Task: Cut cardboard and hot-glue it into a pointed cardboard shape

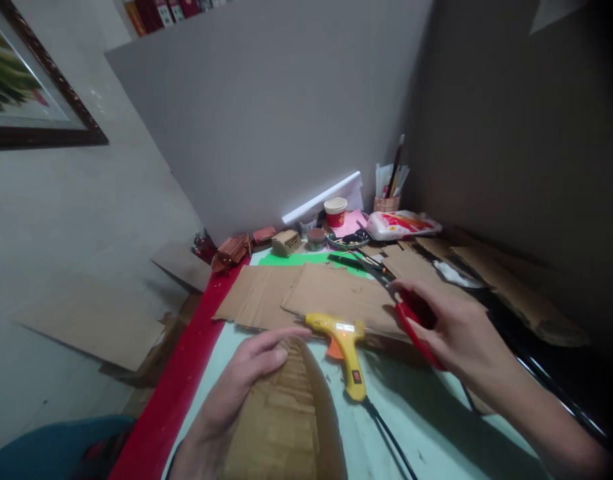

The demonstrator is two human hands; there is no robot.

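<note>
My left hand (241,370) is closed on a curved cardboard piece (279,420) with a ribbed face, its rounded tip pointing away from me. In my right hand (451,320) are red-handled scissors (415,330), their dark blades pointing to the far left over the cardboard. Between the two hands a yellow glue gun (349,353) with an orange trigger lies on the table, its black cord running toward me. Just beyond it are flat cardboard sheets (336,290), partly lying on a green sheet (286,259).
At the back stand a red paper cup (335,212), a pen holder (387,202) and a white-and-red soft packet (401,225). Small brown cardboard models (231,252) sit at the far left. More cardboard strips (516,287) lie to the right. A grey partition (286,113) rises behind the table.
</note>
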